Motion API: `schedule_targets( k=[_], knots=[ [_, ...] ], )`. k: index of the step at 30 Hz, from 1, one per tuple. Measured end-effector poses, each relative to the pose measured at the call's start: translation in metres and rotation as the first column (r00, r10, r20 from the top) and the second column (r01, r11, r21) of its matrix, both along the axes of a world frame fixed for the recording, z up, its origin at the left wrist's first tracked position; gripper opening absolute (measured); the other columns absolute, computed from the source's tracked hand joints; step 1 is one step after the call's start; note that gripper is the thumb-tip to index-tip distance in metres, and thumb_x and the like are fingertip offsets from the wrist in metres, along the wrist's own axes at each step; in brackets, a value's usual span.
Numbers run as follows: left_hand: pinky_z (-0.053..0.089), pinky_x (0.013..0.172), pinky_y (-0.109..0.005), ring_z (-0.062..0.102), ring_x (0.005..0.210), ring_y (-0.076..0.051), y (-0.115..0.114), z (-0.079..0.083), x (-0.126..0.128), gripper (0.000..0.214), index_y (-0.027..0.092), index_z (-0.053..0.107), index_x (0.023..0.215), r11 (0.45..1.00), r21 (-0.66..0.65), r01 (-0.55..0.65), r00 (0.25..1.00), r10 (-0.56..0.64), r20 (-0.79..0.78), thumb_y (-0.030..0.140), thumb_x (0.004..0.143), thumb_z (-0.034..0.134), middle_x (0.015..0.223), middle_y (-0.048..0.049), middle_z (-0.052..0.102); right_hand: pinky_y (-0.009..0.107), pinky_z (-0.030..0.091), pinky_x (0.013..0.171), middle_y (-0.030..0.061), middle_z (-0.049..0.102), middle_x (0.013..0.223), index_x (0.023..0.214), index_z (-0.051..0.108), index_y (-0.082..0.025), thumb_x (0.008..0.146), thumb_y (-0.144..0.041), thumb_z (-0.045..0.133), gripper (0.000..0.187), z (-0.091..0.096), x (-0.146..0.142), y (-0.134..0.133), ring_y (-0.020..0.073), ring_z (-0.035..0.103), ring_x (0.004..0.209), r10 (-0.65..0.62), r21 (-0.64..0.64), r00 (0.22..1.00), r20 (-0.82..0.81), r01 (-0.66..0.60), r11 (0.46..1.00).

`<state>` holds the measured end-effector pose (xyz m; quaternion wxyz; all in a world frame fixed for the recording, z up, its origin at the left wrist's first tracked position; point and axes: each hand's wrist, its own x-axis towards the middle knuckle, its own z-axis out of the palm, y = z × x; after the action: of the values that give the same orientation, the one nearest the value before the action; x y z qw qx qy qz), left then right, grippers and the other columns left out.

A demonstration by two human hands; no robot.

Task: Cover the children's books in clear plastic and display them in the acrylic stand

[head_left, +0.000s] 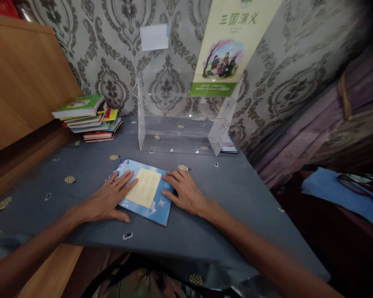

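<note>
A thin blue book (146, 194) with a pale yellow panel lies flat on the grey tablecloth (230, 194). My left hand (110, 198) rests on the book's left edge, fingers stretched flat. My right hand (186, 191) lies flat at the book's right edge, fingers spread and touching it. Neither hand grips anything. Behind the book stands a clear acrylic book stand (183, 124), with a tall yellow-green book (226, 49) leaning upright at its right end.
A stack of several colourful books (88, 118) sits at the back left beside a wooden panel (21, 78). Patterned wallpaper backs the table. A curtain (323, 124) hangs at the right, past the table's edge.
</note>
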<state>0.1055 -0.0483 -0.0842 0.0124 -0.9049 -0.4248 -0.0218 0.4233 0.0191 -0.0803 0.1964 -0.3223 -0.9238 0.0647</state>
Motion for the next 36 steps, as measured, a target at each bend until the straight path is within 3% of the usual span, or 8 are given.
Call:
schedule_targets(
  k=[6, 12, 16, 19, 24, 28, 33, 36],
  knots=[
    [0.012, 0.121, -0.066, 0.012, 0.153, -0.043, -0.064, 0.004, 0.040, 0.132, 0.019, 0.003, 0.162, 0.993, -0.067, 0.101, 0.992, -0.095, 0.084, 0.086, 0.066, 0.063, 0.166, -0.0230, 0.014, 0.061, 0.047, 0.099, 0.0144, 0.061, 0.131, 0.149, 0.045, -0.031, 0.090, -0.055, 0.063, 0.067, -0.008, 0.061, -0.083, 0.0347, 0.055, 0.115, 0.039, -0.030, 0.997, -0.072, -0.041, 0.999],
    [0.019, 0.123, -0.060, 0.022, 0.153, -0.036, -0.091, 0.000, 0.062, 0.091, 0.021, 0.011, 0.161, 0.994, 0.015, 0.107, 0.993, -0.108, 0.057, 0.044, 0.091, 0.064, 0.164, -0.0172, 0.027, 0.067, 0.045, 0.105, 0.0167, 0.055, 0.142, 0.159, 0.024, -0.035, 0.080, -0.065, 0.069, 0.096, -0.010, 0.097, -0.128, 0.0394, 0.052, 0.128, 0.093, -0.064, 0.992, -0.084, -0.098, 0.993],
    [0.043, 0.113, -0.044, 0.051, 0.138, -0.027, -0.079, 0.004, 0.052, 0.063, 0.028, 0.033, 0.154, 0.981, 0.077, 0.177, 0.952, -0.191, 0.239, 0.045, 0.098, 0.054, 0.146, -0.0091, 0.057, 0.055, 0.055, 0.098, 0.0088, 0.064, 0.135, 0.150, 0.041, -0.043, 0.094, -0.029, 0.061, 0.060, -0.010, 0.101, -0.120, 0.0309, 0.060, 0.122, 0.022, -0.163, 0.968, -0.250, -0.065, 0.985],
    [0.055, 0.085, -0.030, 0.071, 0.103, -0.020, -0.066, 0.031, 0.054, 0.035, 0.028, 0.061, 0.128, 0.994, 0.075, 0.084, 0.899, -0.108, 0.424, 0.044, 0.104, 0.043, 0.115, -0.0041, 0.075, 0.046, 0.059, 0.089, 0.0056, 0.073, 0.114, 0.131, 0.062, -0.040, 0.094, -0.026, 0.061, 0.039, -0.006, 0.091, -0.099, 0.0259, 0.069, 0.105, -0.114, -0.324, 0.876, -0.468, -0.050, 0.945],
    [0.041, 0.053, -0.022, 0.055, 0.051, -0.010, -0.041, 0.088, 0.070, 0.038, 0.022, 0.069, 0.082, 0.993, 0.015, -0.119, 0.797, 0.086, 0.597, 0.043, 0.103, 0.044, 0.060, 0.0050, 0.061, 0.039, 0.059, 0.089, 0.0054, 0.075, 0.107, 0.118, 0.070, -0.029, 0.076, -0.042, 0.082, 0.046, 0.004, 0.056, -0.055, 0.0233, 0.071, 0.098, -0.429, -0.618, 0.615, -0.661, -0.121, 0.777],
    [0.031, 0.046, -0.021, 0.044, 0.047, -0.009, -0.021, 0.102, 0.077, 0.043, 0.019, 0.059, 0.061, 0.949, -0.099, -0.298, 0.562, 0.258, 0.786, 0.048, 0.093, 0.056, 0.051, 0.0049, 0.047, 0.033, 0.060, 0.078, 0.0034, 0.076, 0.099, 0.103, 0.071, -0.026, 0.068, -0.048, 0.086, 0.044, 0.016, 0.025, -0.025, 0.0197, 0.071, 0.085, -0.484, -0.585, 0.339, -0.806, -0.342, 0.735],
    [0.043, 0.047, -0.022, 0.052, 0.050, -0.012, 0.002, 0.087, 0.094, 0.052, 0.017, 0.065, 0.076, 0.826, -0.545, -0.143, -0.081, 0.539, 0.838, 0.069, 0.074, 0.068, 0.059, 0.0017, 0.059, 0.023, 0.049, 0.055, -0.0006, 0.070, 0.072, 0.088, 0.071, -0.021, 0.073, -0.049, 0.081, 0.033, 0.040, 0.006, -0.002, 0.0108, 0.058, 0.058, -0.431, -0.557, 0.363, -0.826, -0.418, 0.717],
    [0.049, 0.053, -0.026, 0.059, 0.056, -0.016, 0.018, 0.070, 0.097, 0.060, 0.017, 0.065, 0.079, 0.751, -0.660, -0.024, -0.166, 0.648, 0.744, 0.074, 0.064, 0.072, 0.064, -0.0016, 0.065, 0.019, 0.036, 0.043, -0.0051, 0.058, 0.056, 0.083, 0.069, -0.019, 0.073, -0.054, 0.078, 0.038, 0.043, 0.008, 0.013, 0.0066, 0.043, 0.044, -0.475, -0.617, 0.415, -0.776, -0.346, 0.706]
  ],
)
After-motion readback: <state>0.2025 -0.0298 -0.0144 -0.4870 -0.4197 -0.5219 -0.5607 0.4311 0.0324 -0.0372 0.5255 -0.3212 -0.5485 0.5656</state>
